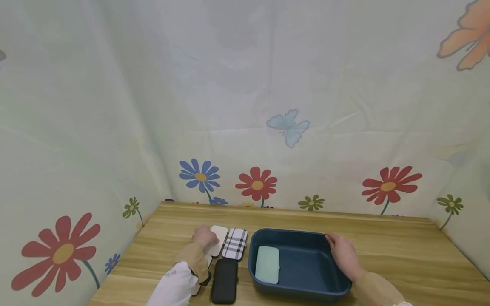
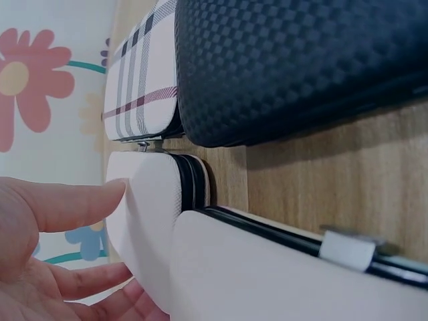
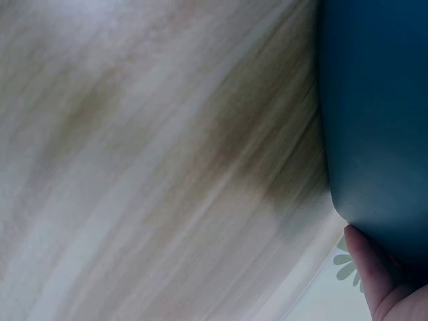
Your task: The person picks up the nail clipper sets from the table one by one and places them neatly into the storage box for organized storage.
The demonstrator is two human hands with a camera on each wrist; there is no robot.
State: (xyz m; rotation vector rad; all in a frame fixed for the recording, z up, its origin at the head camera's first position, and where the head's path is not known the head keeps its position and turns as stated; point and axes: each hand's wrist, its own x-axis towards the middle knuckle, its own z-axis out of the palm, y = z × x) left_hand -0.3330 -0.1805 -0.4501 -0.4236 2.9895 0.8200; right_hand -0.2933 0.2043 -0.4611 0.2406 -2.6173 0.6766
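My left hand (image 1: 204, 238) is at the left side of a cream case (image 1: 220, 240). In the left wrist view its straight thumb touches the face of the cream case (image 2: 150, 214), and the other fingers, loosely bent, lie along its edge. A checked case (image 1: 235, 244) lies just right of it. Nearer are a black case (image 1: 224, 281) and another pale case (image 2: 267, 274), partly hidden by my left arm in the head view. My right hand (image 1: 344, 255) grips the right rim of a dark blue bin (image 1: 306, 265), which holds a mint green case (image 1: 267, 264).
The wooden table (image 1: 413, 250) extends to the right of the bin and to the left of the cases. Behind it hangs a pale cloth (image 1: 329, 170) printed with flowers and butterflies, which also runs along the left side.
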